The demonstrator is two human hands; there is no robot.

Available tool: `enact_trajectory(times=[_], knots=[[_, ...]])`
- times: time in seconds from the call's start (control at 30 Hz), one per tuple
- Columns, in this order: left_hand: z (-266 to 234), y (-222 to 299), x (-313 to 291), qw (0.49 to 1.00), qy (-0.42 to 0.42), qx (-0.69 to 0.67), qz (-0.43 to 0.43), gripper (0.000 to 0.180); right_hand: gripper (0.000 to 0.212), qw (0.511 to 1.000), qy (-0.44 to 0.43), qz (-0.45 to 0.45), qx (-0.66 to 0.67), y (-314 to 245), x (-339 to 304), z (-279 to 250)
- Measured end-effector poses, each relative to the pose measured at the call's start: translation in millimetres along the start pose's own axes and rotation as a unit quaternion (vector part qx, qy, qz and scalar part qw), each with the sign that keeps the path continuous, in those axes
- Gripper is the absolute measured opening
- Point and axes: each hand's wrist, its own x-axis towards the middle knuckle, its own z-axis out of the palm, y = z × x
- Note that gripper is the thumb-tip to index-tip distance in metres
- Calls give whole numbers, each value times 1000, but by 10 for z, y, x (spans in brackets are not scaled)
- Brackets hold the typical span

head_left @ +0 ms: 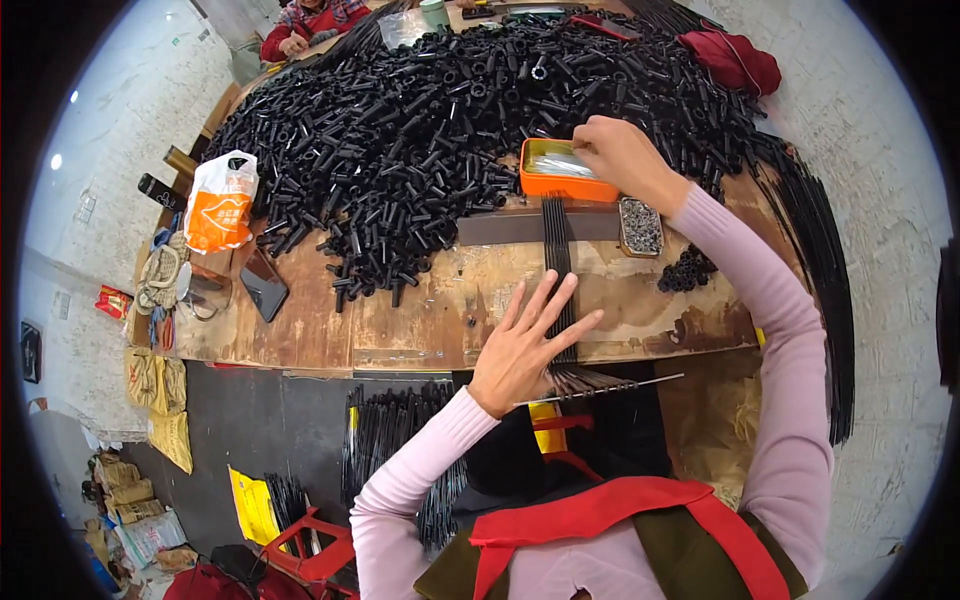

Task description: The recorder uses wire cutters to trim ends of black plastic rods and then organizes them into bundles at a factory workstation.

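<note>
My left hand (527,340) lies with spread fingers over a row of slim black rods (556,232) near the table's front edge. The rods lie side by side, running from the orange box to just past that edge. There their ends fan out along a thin metal rod (650,380). My right hand (622,155) is curled at the right end of the orange plastic box (568,187), which holds thin, pale, shiny strips (560,163). Its fingertips are bent inward, and whatever they hold is hidden. A small tray of tiny metal parts (640,228) sits below my right wrist.
A big heap of black tubular pieces (400,130) covers the table's far side. A flat grey-brown bar (500,228) lies under the rods. Leftward are a phone (263,285) and an orange-white bag (221,205). Long black rods (825,300) hang off the right edge. Another person (315,22) sits across.
</note>
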Motion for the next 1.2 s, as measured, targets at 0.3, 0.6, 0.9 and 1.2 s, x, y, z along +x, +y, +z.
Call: enact_trajectory(times=[0.3, 0.6, 0.9, 1.2], knots=[[-7, 13, 19, 1000, -10, 5, -5, 68, 36, 994, -24, -91, -53, -166, -699, 205], [-22, 28, 27, 1000, -9, -24, -4, 67, 40, 995, -46, -79, -40, -174, -706, 190], [-19, 4, 18, 1000, -13, -11, 3, 67, 37, 994, -65, -80, -40, -159, -634, 223], [-32, 4, 29, 1000, -19, -22, 8, 68, 13, 989, 5, -131, 69, -137, -416, 304]])
